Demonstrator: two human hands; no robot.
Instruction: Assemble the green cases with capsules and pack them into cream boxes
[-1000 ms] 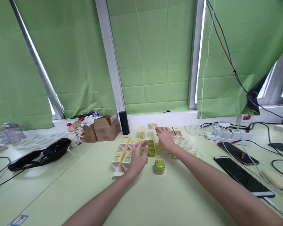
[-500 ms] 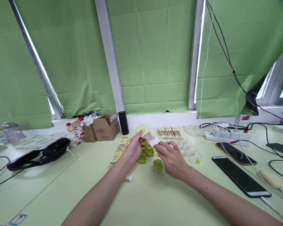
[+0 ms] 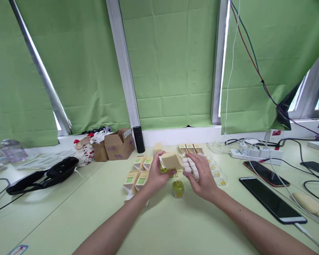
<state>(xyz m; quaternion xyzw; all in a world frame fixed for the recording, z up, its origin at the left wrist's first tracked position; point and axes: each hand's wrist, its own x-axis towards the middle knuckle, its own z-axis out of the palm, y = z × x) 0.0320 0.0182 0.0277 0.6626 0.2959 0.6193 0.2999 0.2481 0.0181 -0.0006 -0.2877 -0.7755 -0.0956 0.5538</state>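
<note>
A small beige paper box (image 3: pixel 171 161) is gripped in my left hand (image 3: pixel 156 175), tilted, above the middle of the table. My right hand (image 3: pixel 200 175) is beside the box's right end, fingers apart and curved; whether its fingertips touch the box's flap cannot be made out. Just below the hands stands a small clear container with a green lid (image 3: pixel 178 188). White rounded pieces (image 3: pixel 191 166) show between the hands, and clear cups with yellow bits (image 3: pixel 220 178) lie to the right. Several beige boxes with green labels (image 3: pixel 133 179) stand left of my left hand, which partly hides green containers.
Three open boxes (image 3: pixel 190 149) stand behind the hands. Phones (image 3: pixel 272 199), a power strip (image 3: pixel 251 153) and cables lie at the right. A black pouch (image 3: pixel 61 171), a cardboard box (image 3: pixel 119 144) and a black cylinder (image 3: pixel 139 139) are at the left and back.
My left hand has turned the box so its long side shows. My right hand has moved slightly up and its fingers have spread. The white pieces have come into view.
</note>
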